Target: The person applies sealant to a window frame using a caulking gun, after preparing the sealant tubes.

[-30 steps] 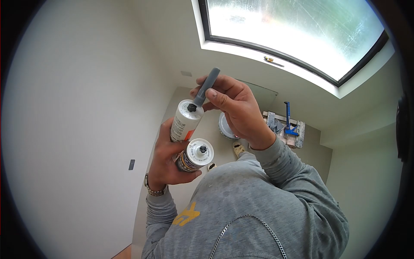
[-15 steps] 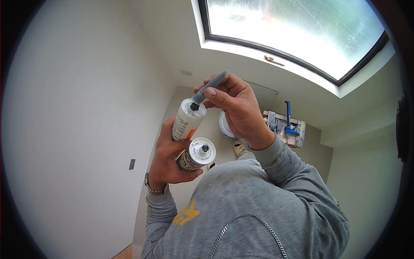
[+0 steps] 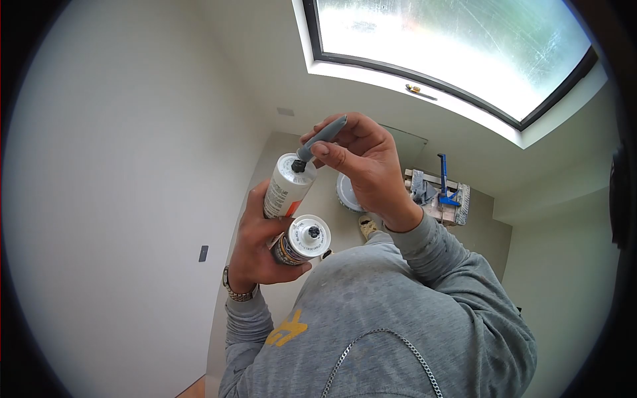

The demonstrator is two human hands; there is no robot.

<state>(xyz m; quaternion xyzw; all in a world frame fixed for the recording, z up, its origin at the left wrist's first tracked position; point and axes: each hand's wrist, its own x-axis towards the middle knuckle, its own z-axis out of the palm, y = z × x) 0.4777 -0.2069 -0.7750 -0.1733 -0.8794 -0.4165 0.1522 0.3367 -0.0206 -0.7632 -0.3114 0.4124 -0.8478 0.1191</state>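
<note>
My left hand (image 3: 252, 242) is wrapped round two sealant cartridges side by side, their top ends facing up at me. The white cartridge (image 3: 285, 189) has an orange patch and a lump of dark sealant (image 3: 298, 166) at its top. Beside it, the dark-labelled cartridge (image 3: 308, 237) has a white top and a stub with dark sealant in it. Between thumb and fingers, my right hand (image 3: 361, 159) pinches a grey nozzle (image 3: 323, 137). The nozzle's wide lower end is at the dark lump on the white cartridge.
Below the hands stands a white bucket (image 3: 348, 194). A blue caulking gun (image 3: 444, 186) lies on a cluttered box or stool (image 3: 453, 213) at the right. A yellow-handled tool (image 3: 415, 89) rests on the window sill (image 3: 371, 74). My shoe (image 3: 367, 227) shows on the floor.
The nozzle and my right hand have shifted slightly, with the nozzle tilted a little flatter. The cartridges have moved only slightly in my left hand.
</note>
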